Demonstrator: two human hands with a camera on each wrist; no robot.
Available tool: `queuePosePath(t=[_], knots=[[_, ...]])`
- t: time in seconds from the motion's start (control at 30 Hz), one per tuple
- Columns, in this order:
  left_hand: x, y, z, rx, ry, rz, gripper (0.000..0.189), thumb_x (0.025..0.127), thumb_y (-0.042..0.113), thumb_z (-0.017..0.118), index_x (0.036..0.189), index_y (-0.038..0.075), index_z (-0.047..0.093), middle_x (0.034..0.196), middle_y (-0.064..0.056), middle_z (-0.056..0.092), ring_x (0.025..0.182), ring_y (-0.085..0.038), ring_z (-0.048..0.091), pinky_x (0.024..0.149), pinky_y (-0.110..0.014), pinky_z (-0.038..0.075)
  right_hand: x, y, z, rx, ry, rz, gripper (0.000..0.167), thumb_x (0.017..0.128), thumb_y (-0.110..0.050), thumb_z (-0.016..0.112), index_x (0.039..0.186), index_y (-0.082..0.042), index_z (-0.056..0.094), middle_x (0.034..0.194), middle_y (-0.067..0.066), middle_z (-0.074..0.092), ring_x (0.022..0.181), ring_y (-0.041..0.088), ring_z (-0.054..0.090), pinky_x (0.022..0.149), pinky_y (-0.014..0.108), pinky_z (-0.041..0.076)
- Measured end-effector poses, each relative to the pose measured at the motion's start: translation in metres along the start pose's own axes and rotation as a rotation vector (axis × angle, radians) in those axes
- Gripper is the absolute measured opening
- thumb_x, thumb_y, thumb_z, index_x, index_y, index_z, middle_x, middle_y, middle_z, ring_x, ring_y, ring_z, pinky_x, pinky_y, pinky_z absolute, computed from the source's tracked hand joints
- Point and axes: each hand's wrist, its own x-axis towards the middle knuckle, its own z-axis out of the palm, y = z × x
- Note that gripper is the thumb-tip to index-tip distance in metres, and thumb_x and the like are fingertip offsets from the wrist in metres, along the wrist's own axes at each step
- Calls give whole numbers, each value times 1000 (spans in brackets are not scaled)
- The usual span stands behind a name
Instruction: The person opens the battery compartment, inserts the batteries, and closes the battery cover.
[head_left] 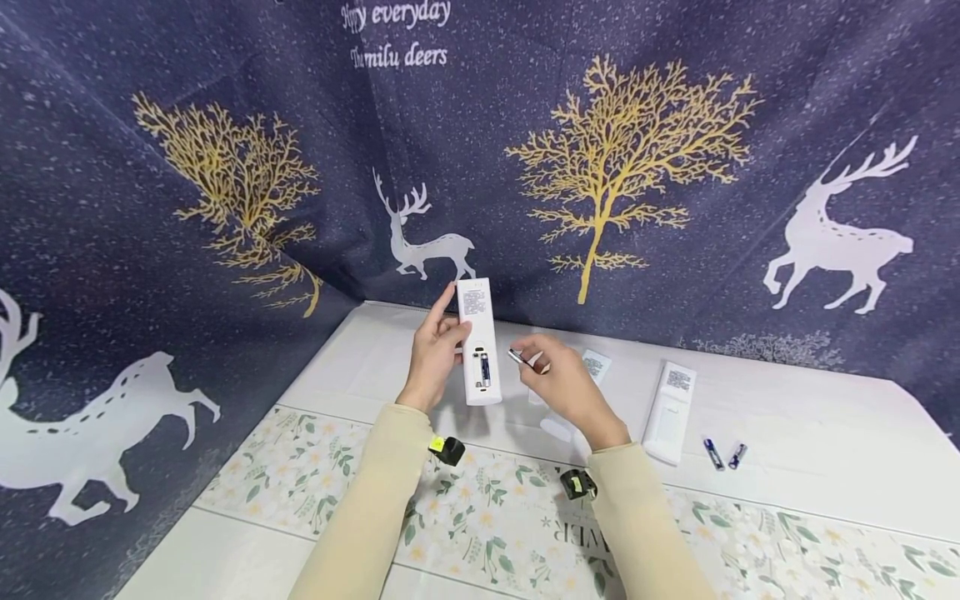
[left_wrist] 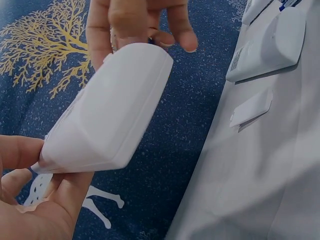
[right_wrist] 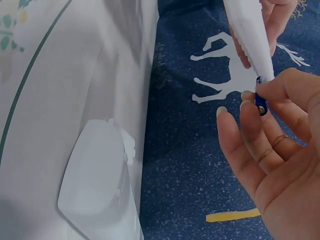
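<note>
My left hand grips a white remote control, held above the table with its back turned up. The battery compartment has no cover on it, and one blue-and-silver battery lies inside. Just right of the remote, my right hand pinches another battery between thumb and fingertips. In the right wrist view this battery is close by the remote's edge; whether they touch, I cannot tell. The left wrist view shows the remote's smooth white end, which partly hides the right fingers.
A second white remote lies on the table, partly behind my right hand. Near it is a small loose white cover. Farther right lie a third remote and two batteries, one beside the other. A dark curtain hangs behind.
</note>
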Motion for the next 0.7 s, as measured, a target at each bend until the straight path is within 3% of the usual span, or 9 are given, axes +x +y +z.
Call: queuePosePath(t=[0.4,0.7], knots=[[1,-2,-1,7,-2,3,68,107,5,58,165,34,40,115,-12,68,88,-17,67,69,-26,57,1,-8,3,93,41,-11,16,95,0,75,110,-7,75,102,4,73,83,19,67,77,38,61],[1,-1,-1,3,-7,6,68,107,5,58,165,35,40,116,-13,67,90,-19,66,71,-27,56,0,-14,12,134,59,-19,13,96,-3,76,107,-8,75,99,3,74,70,17,63,55,28,53]])
